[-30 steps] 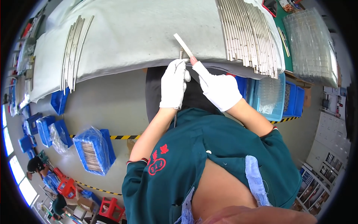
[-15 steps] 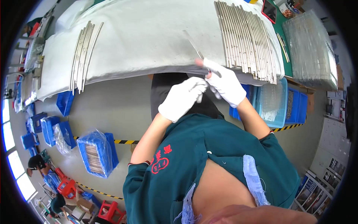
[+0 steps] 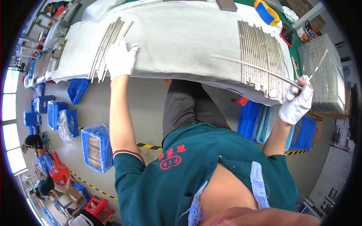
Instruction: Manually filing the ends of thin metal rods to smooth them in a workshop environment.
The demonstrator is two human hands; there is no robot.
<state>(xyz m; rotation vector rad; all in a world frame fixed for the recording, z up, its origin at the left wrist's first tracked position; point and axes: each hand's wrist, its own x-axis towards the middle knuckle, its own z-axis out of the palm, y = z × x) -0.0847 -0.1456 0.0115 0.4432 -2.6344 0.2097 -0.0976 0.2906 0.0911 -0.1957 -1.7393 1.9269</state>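
My left hand [image 3: 120, 60], in a white glove, rests over a small group of slim metal rods [image 3: 109, 37] at the left of the cloth-covered table [image 3: 181, 41]. Its thumb side is spread away; the other fingertips are partly hidden. At the right edge, my gloved right hand [image 3: 296, 102] is closed on one end of a metal rod [image 3: 264, 70]. That rod slants up and left across a larger row of similar rods [image 3: 260, 49]. A thin pale strip [image 3: 319, 64] also sticks up from the right hand's fingers.
Stacked clear plastic trays [image 3: 322, 83] stand at the right, near a red-edged phone [image 3: 287, 34] and a blue-and-yellow tape roll [image 3: 267, 13]. Blue bins [image 3: 249, 116] sit below the table's right end. A bag-lined blue bin [image 3: 108, 135] stands on the floor at left.
My hands, close together at the middle before, are now far apart. The left has moved onto the left rods; the right has moved right and holds a rod across the row.
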